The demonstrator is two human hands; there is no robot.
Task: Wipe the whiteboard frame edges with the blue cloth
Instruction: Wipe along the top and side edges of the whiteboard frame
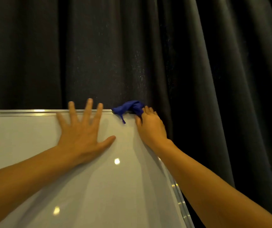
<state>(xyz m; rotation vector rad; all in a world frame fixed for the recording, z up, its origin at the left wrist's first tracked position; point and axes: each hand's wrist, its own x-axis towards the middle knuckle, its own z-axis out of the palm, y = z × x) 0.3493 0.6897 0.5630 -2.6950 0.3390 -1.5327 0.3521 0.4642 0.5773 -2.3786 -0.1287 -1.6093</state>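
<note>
The right hand's (150,127) grip is closed on the bunched blue cloth (129,108), pressed on the whiteboard frame's (25,112) top corner at 12 o'clock. The left hand (82,132) lies flat, fingers spread, bracing the board (25,145). The loose cloth tail may slip off the rail. A dark curtain (197,63) hangs close behind, crowding the edge.

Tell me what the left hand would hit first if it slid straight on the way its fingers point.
The left hand, spread flat on the glossy whiteboard, points up. Its fingertips already overlap the silver metal top frame edge; beyond that hangs the dark pleated curtain, though how far behind is unclear.
</note>
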